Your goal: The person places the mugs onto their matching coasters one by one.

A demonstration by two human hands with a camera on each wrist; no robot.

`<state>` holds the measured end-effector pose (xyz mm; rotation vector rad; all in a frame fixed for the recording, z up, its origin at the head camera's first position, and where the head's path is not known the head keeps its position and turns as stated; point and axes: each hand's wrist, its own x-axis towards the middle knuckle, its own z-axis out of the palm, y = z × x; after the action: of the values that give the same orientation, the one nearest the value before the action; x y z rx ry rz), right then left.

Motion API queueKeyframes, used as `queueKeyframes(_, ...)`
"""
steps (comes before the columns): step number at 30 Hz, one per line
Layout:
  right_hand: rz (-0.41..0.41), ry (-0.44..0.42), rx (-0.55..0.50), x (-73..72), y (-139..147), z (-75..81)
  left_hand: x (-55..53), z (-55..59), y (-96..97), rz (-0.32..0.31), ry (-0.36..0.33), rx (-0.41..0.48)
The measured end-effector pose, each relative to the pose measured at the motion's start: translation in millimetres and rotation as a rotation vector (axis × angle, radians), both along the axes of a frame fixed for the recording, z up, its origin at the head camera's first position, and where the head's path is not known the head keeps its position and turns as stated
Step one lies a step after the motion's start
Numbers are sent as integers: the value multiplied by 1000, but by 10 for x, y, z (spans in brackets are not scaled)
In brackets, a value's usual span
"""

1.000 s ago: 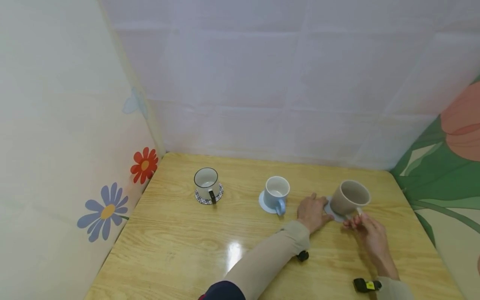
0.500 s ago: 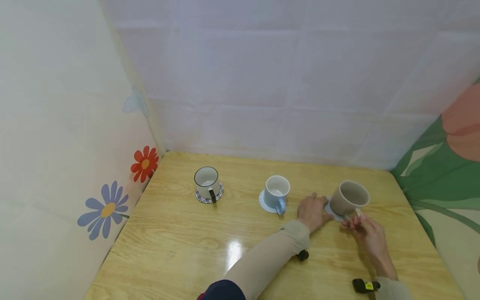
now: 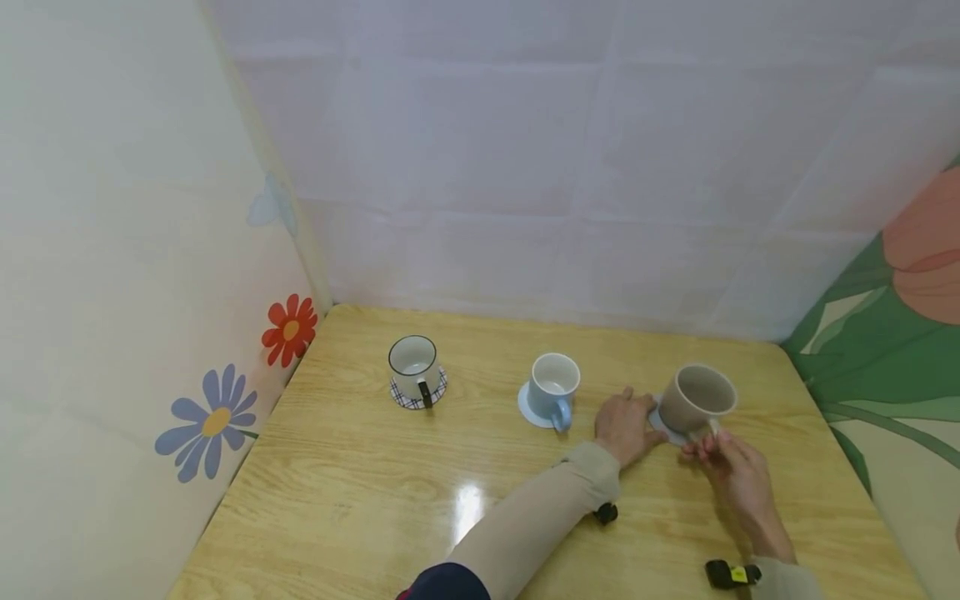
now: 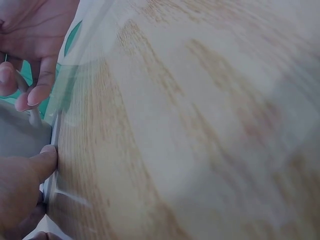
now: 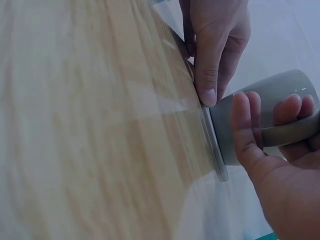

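A large grey-beige mug (image 3: 690,408) stands on a pale round coaster (image 3: 670,432) at the right of the table. My right hand (image 3: 742,479) holds the mug by its handle; the right wrist view shows fingers curled through the handle (image 5: 290,133). At the coaster's left edge is my left hand (image 3: 625,425), thumb and fingertips holding the rim. In the right wrist view its thumb (image 5: 207,80) meets the coaster's edge (image 5: 215,150), beside the mug's base. The mug hides most of the coaster from above.
A light-blue mug (image 3: 551,396) sits on a pale blue coaster (image 3: 531,412) left of my left hand. Farther left, a white black-rimmed mug (image 3: 411,379) rests on a checked coaster (image 3: 405,402). A white cloth wall (image 3: 480,167) rises behind the wooden table (image 3: 337,500).
My right hand and the grey-beige mug have shifted slightly left and down onto the coaster. My left hand has stayed at the coaster's edge. The other two mugs have not moved.
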<state>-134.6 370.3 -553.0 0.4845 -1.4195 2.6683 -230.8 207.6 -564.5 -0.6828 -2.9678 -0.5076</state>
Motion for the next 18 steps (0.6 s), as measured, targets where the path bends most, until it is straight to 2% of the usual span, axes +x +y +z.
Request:
queueKeyframes(11,-61,-42,71,31,12,4,8,-31,28,-14,0,6)
queueKeyframes(18,-162,-122,253,57,17,22,14,-28,3,-35,34,-13)
